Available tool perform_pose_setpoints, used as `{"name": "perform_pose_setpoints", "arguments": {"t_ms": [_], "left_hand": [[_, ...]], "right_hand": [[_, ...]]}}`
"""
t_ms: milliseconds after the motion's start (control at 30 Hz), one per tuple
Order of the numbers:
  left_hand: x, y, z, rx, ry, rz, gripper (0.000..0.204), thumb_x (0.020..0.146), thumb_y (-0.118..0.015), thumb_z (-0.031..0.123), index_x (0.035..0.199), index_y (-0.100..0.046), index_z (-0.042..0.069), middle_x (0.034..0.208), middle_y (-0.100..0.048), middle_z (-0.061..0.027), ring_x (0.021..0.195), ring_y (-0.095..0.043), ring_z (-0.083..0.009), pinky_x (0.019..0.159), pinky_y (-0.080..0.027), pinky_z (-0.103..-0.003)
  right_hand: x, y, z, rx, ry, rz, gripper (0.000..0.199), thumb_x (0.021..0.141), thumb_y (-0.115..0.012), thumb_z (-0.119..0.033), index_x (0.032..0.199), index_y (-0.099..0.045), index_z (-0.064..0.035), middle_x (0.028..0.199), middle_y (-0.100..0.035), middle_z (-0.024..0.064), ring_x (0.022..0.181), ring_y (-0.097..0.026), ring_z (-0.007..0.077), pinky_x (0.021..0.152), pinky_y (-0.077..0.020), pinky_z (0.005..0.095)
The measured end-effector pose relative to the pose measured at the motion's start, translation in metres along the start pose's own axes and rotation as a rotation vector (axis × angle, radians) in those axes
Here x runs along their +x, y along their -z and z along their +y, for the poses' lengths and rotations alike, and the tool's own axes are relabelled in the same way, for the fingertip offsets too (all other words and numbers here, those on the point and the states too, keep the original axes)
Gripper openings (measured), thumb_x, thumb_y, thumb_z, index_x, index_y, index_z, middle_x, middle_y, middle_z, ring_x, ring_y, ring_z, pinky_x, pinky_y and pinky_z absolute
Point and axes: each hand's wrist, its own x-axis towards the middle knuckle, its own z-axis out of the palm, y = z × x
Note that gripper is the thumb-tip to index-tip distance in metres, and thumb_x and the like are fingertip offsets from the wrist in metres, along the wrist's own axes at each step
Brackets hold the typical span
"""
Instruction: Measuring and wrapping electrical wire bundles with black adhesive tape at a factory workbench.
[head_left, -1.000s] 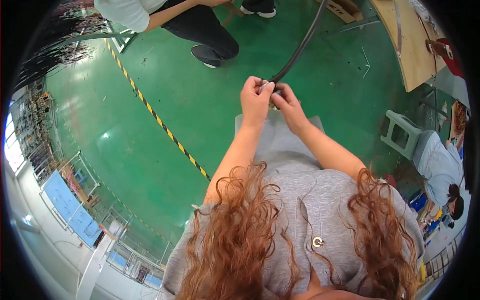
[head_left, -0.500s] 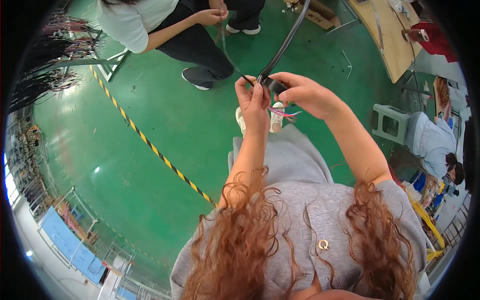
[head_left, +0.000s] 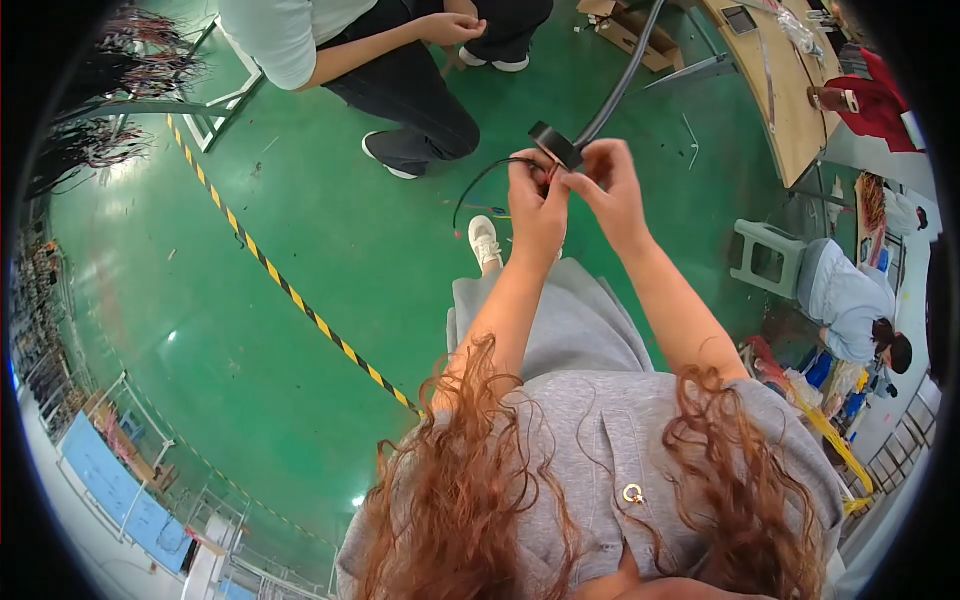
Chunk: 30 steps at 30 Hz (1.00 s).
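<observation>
Roll up, since the last half-second: the black roll (head_left: 556, 145), tape by its look, sat low beside the right grip and now stands tilted above the meeting fingertips. Roll is my landmark throughout.

Thin black wire (head_left: 488, 173) shifted too. Earlier it ran up toward a co-worker's hands (head_left: 455, 28); now it bends down in a loose arc left of the roll, its end free. Coloured wires (head_left: 497, 212), formerly right of and below the roll, show below and left of it.

Left grip (head_left: 538, 205), just below the roll: pinched closed, the thin wire coming out of it. Right grip (head_left: 615, 190), right of and below the roll, has come in close to the left; fingers bent, thumb nearly meeting the other. From my feed I cannot tell whether it bears on roll or cable.

Black cable (head_left: 626, 78) comes down from above right of the roll and disappears behind the fingers.

My reading: the 2 grips now work at the same spot on the cable's end, roll at hand, loose wires out to the left.
</observation>
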Motion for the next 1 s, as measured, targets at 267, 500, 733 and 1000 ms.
{"name": "perform_pose_setpoints", "arguments": {"t_ms": [267,500,733,1000], "left_hand": [[-0.001,-0.007,0.011,0.269,-0.036,-0.063,0.017,0.08,-0.056,0.008,0.084,-0.04,0.003,0.059,-0.048,-0.0028,0.053,-0.044,-0.0066,0.048,-0.037,-0.022],[-0.005,-0.01,0.018,0.632,-0.313,0.064,0.019,0.079,-0.059,0.01,0.083,-0.041,0.003,0.056,-0.05,-0.0075,0.045,-0.05,-0.0197,0.044,-0.04,-0.029],[-0.006,-0.007,0.023,0.904,-0.436,0.035,0.025,0.079,-0.059,0.011,0.1,-0.05,0.001,0.066,-0.059,-0.0099,0.053,-0.056,-0.0247,0.048,-0.043,-0.029],[0.001,-0.003,0.023,0.078,0.284,-0.037,0.021,0.083,-0.056,0.008,0.098,-0.058,-0.005,0.074,-0.059,-0.0016,0.063,-0.05,-0.0041,0.054,-0.039,-0.017]], "right_hand": [[0.034,0.037,-0.042,-0.454,0.618,-0.317,0.029,0.06,-0.072,-0.014,0.082,-0.058,-0.0023,0.087,-0.052,0.0048,0.08,-0.054,0.0205,0.065,-0.0441,0.0266],[0.055,0.022,-0.047,-0.556,0.423,-0.331,0.024,0.067,-0.068,-0.011,0.084,-0.055,-0.0019,0.069,-0.051,0.0065,0.057,-0.048,0.0175,0.053,-0.0405,0.0283],[0.055,0.023,-0.041,-0.858,0.347,-0.458,0.009,0.078,-0.056,-0.012,0.081,-0.053,-0.0042,0.062,-0.053,0.0084,0.058,-0.054,0.0216,0.055,-0.0412,0.0322],[-0.012,0.015,0.043,0.316,-0.279,-0.177,0.026,0.086,-0.046,-0.016,0.107,-0.047,-0.0008,0.088,-0.051,0.003,0.073,-0.051,0.0113,0.071,-0.0423,0.025]]}}
